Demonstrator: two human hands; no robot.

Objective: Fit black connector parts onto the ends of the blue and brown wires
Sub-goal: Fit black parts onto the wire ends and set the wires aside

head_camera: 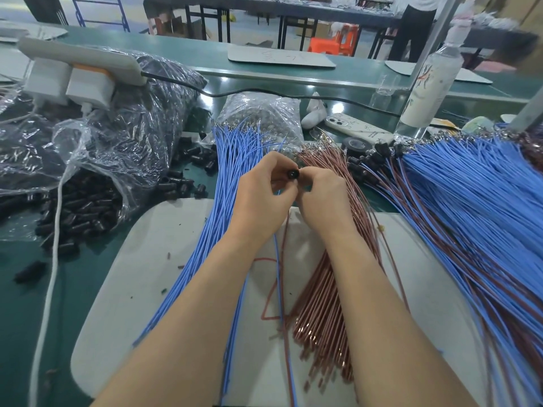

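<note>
Your left hand and right hand meet above the middle of the grey mat, thumbs and forefingers pinched toward each other. Between the fingers of your left hand sits a small black cylindrical connector part, and those fingers are closed on it. The fingers of your right hand press in just beside it, curled tight; what they grip is hidden, though a single blue wire and a single brown wire trail down from under your palms toward you.

Directly beneath and to the left of your fingers lies the loose bundle of blue plastic-coated wires, their metal-tipped ends fanning away from you. Beneath and to the right of your fingers lies the bundle of brown wires. Farther to the right of your fingers spreads a large heap of blue and brown wires with black connectors already on their far ends.

Well to the left of your fingers, a clear plastic bag spilling black connector parts rests on the green surface, with more loose parts scattered near it. Beyond your fingers stand a second clear bag, a phone in a pale case, a roll of black tape and a white plastic bottle.
</note>
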